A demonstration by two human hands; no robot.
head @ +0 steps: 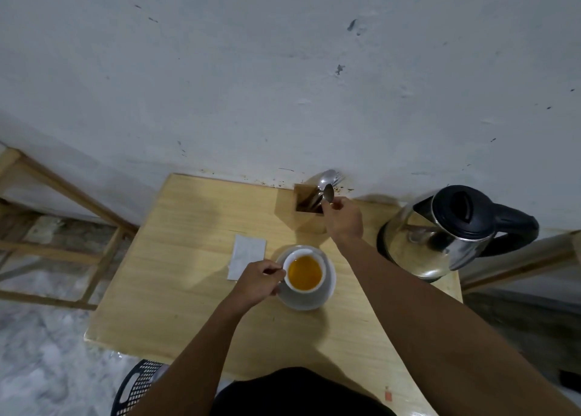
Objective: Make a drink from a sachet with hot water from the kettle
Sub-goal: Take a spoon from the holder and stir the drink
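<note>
A white cup (303, 255) filled with amber liquid stands on a white saucer (317, 301) in the middle of the wooden table (188, 258). My left hand (261, 282) grips the cup's handle on its left side. My right hand (344, 217) holds a metal spoon (329, 193) by its stem, bowl up, just above the wooden cutlery holder (301, 217) at the table's back edge. A white sachet (246, 260) lies flat to the left of the cup. The steel kettle (440, 242) with a black lid and handle stands at the right.
More cutlery (327, 176) sticks out of the holder against the white wall. A wooden frame (63, 227) stands left of the table. A black perforated stool (135, 387) shows at the bottom left. The table's right edge is close behind the kettle.
</note>
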